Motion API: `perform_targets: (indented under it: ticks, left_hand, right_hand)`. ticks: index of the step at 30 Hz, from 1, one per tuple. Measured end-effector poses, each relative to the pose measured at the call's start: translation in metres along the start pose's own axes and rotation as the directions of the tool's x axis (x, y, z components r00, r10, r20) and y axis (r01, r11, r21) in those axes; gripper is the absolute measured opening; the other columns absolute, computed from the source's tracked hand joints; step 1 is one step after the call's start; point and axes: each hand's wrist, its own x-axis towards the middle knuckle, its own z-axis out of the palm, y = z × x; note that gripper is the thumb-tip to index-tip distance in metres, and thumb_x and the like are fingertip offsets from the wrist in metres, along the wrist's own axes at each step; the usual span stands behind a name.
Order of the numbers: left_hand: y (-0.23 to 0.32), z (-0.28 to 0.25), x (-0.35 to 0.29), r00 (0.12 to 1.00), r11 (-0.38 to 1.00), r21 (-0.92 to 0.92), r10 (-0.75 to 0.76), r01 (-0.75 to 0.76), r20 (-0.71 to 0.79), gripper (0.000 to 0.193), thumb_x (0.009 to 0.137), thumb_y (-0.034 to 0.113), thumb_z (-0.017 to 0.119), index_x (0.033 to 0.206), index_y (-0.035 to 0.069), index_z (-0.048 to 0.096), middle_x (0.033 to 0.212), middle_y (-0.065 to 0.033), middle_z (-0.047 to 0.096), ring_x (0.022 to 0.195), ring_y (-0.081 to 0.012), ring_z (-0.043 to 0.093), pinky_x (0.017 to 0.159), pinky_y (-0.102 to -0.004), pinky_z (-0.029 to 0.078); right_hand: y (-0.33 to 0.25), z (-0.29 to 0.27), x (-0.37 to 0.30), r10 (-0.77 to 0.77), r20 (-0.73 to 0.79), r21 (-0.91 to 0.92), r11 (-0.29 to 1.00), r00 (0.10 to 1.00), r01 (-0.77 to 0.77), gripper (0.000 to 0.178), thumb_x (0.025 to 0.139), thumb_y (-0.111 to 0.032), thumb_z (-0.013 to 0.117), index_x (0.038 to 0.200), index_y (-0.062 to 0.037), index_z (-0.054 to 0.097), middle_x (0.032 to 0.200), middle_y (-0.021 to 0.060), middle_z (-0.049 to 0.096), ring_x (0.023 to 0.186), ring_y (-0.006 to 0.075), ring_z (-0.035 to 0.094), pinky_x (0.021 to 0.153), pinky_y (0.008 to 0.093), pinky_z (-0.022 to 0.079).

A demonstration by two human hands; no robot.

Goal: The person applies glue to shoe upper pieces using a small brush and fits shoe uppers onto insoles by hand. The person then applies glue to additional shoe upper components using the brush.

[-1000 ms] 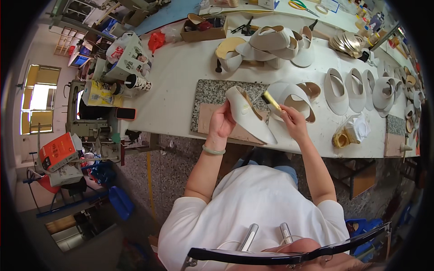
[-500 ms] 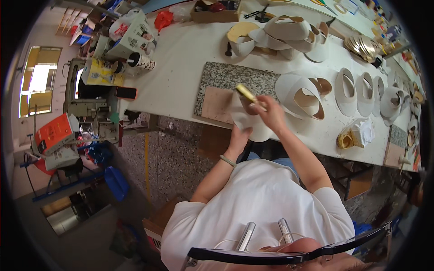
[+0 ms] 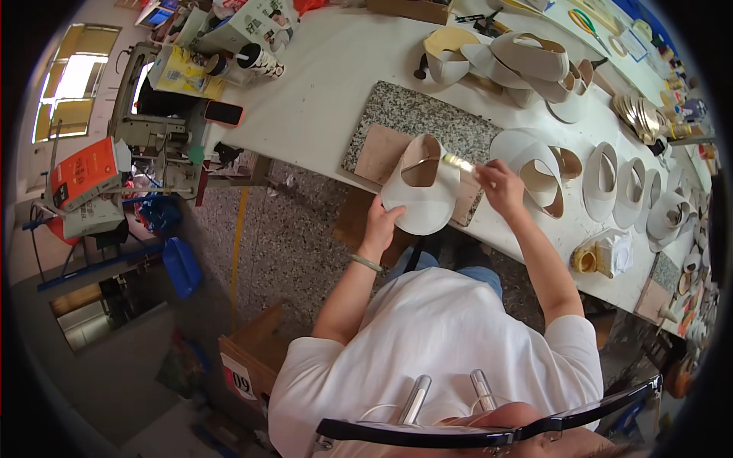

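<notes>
so the white shoe upper [image 3: 427, 212] got turned round: half a second ago it was tilted and blurry under the tool, now its foot hole faces up and the rounded toe points back at the wearer. left hand [image 3: 379, 225] is pinching it at the toe side, thumb on top. right hand [image 3: 500, 187] is gripping a yellowish tool [image 3: 458, 162] that now points left at the foot hole; can't tell if it's touching.

the upper sits over the near edge of the desk [image 3: 313, 95], toe sticking out past it, with the speckled stone slab [image 3: 435, 111] and pinkish board [image 3: 378, 153] behind. loads of bare room left of the slab, up to the phone [image 3: 224, 114] by the edge. right side is tighter, another pale upper [image 3: 513, 145] is just beside the slab.

containers: a yellowish jar [image 3: 585, 260] near the front edge, amber gunk on it, can't tell how full, crumpled white wrap [image 3: 617, 252] right against it. the cardboard box [image 3: 412, 11] at the back is cut off, so no clue on its contents.
</notes>
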Motion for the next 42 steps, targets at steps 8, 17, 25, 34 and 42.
perform_targets:
  ticks: [8,17,25,34,42]
  left_hand:
    - [0.003,-0.017,-0.008,0.998,0.996,-0.056,-0.067,0.067,0.01,0.049,0.077,-0.009,0.057,0.124,-0.003,0.046,0.114,-0.0119,0.059,0.105,-0.0212,0.058,0.092,-0.033,0.047]
    - [-0.005,-0.018,-0.007,0.997,0.995,-0.075,-0.064,0.068,0.052,0.049,0.077,-0.008,0.057,0.125,-0.002,0.046,0.114,-0.0112,0.059,0.104,-0.0213,0.059,0.092,-0.0332,0.048]
    - [-0.002,0.006,-0.023,0.995,0.994,-0.098,-0.047,0.056,0.09,0.057,0.077,-0.009,0.053,0.131,-0.001,0.039,0.124,-0.0114,0.052,0.116,-0.0203,0.051,0.099,-0.0342,0.041]
    - [-0.025,0.028,-0.035,0.99,0.963,0.257,0.052,-0.086,0.135,0.054,0.082,-0.007,0.051,0.133,-0.003,0.034,0.124,-0.011,0.051,0.114,-0.0178,0.051,0.098,-0.0313,0.04]
    - [-0.012,0.036,-0.042,0.985,0.858,0.495,0.069,-0.14,0.159,0.053,0.082,-0.005,0.053,0.132,-0.003,0.036,0.12,-0.0114,0.053,0.112,-0.0175,0.051,0.097,-0.0301,0.04]
  right_hand:
    - [0.033,0.015,0.011,-0.137,0.114,0.148,0.982,0.984,0.12,0.013,0.08,-0.018,0.067,0.092,-0.0137,0.07,0.091,0.0028,0.063,0.074,0.0225,0.063,0.064,0.034,0.051]
    - [0.013,0.032,0.009,-0.34,0.192,0.287,0.916,0.92,0.279,0.01,0.082,-0.018,0.068,0.09,-0.0155,0.071,0.088,0.0031,0.063,0.071,0.0235,0.065,0.062,0.032,0.051]
    - [-0.029,0.022,0.003,-0.586,0.167,0.198,0.807,0.793,0.556,0.016,0.077,-0.016,0.069,0.092,-0.0224,0.072,0.084,-0.0013,0.061,0.063,0.0216,0.062,0.053,0.0347,0.05]
    - [-0.003,0.02,0.059,-0.217,0.074,-0.339,0.912,0.973,0.229,0.003,0.078,-0.018,0.066,0.079,-0.0187,0.068,0.079,0.0021,0.059,0.066,0.0228,0.062,0.052,0.0341,0.05]
    - [0.008,-0.001,0.075,-0.189,0.054,-0.294,0.936,0.981,0.196,0.004,0.079,-0.017,0.063,0.079,-0.0165,0.067,0.086,0.001,0.057,0.072,0.0231,0.062,0.059,0.0372,0.05]
